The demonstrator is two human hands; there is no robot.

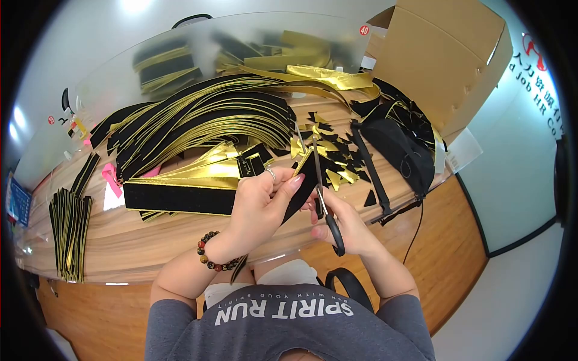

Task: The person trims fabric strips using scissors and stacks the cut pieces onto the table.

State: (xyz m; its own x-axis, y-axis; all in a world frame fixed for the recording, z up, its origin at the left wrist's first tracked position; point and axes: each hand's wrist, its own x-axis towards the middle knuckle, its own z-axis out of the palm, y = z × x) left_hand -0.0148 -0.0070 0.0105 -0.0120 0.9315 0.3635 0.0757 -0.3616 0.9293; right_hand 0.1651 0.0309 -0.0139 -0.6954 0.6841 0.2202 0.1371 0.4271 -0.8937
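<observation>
My left hand (256, 201), with a ring and a beaded bracelet, pinches a black strip (304, 189) with a gold edge between thumb and fingers. In my right hand (349, 228) are scissors (335, 233) with black handles; their blades point away from me and look parted around the strip's end. Just beyond the blades lie several black and gold triangular offcuts (340, 159). A black band with gold edging (180, 198) stretches left from under my left hand; whether it joins the held strip is hidden.
A large fan of black and gold strips (205, 111) covers the table's middle. A smaller bundle (71, 234) lies at left, near a pink ribbon (111, 178). A cardboard box (442, 57), a black cloth item (400, 150) and a frosted divider (120, 69) stand around the work area.
</observation>
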